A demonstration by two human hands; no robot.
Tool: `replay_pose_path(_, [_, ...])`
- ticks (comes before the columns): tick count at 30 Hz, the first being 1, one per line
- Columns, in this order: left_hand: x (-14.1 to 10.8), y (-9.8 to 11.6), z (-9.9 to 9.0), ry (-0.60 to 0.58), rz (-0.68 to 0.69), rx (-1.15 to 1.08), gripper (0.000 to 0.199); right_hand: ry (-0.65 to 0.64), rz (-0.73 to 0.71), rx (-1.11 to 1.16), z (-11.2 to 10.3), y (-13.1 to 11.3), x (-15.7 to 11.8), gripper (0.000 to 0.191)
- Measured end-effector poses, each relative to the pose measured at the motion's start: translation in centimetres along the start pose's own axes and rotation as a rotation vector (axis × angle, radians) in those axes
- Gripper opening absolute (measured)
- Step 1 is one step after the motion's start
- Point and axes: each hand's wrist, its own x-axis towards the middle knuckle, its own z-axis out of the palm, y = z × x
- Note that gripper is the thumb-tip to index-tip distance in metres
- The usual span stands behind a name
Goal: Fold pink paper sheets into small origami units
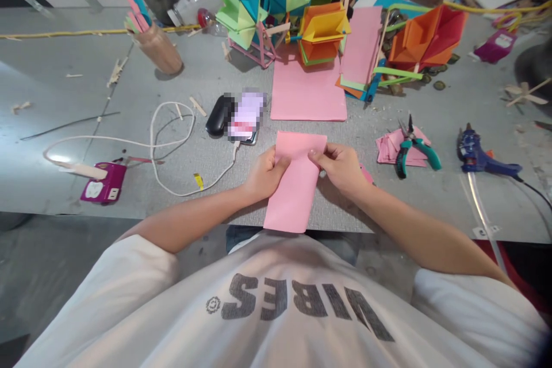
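Note:
A long strip of pink paper (293, 190), seemingly folded, is held between my two hands over the table's front edge. My left hand (268, 175) grips its left side, with the thumb on top and the other fingers curled beneath. On the right side, my right hand (342, 167) pinches the upper edge between thumb and fingers. Just beyond the strip lies a larger pink sheet (308, 98). A small pink piece (366, 173) shows partly behind my right hand.
Left of my hands are a phone (248, 112) on a white cable, a black case (219, 116) and a purple power adapter (103, 183). Right are pliers (414, 146) on pink scraps (386, 149) and a blue glue gun (483, 152). Folded paper wheels (323, 31) stand behind.

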Motion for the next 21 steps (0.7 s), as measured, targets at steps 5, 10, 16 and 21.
replay_pose_path(5, [0.18, -0.08, -0.11, 0.024, -0.004, 0.025, 0.038, 0.008, -0.056, -0.062, -0.05, -0.08, 0.01, 0.059])
replay_pose_path(10, [0.45, -0.49, -0.29, 0.041, 0.017, 0.050, 0.039, -0.033, -0.058, -0.096, -0.06, -0.37, -0.10, 0.057])
replay_pose_path(16, [0.50, -0.72, -0.38, 0.063, -0.007, 0.069, 0.039, -0.024, -0.044, -0.039, -0.02, -0.59, -0.01, 0.053])
replay_pose_path(21, [0.49, -0.33, -0.52, 0.059, 0.006, 0.063, 0.044, -0.063, -0.077, -0.205, -0.74, -0.95, -0.07, 0.061])
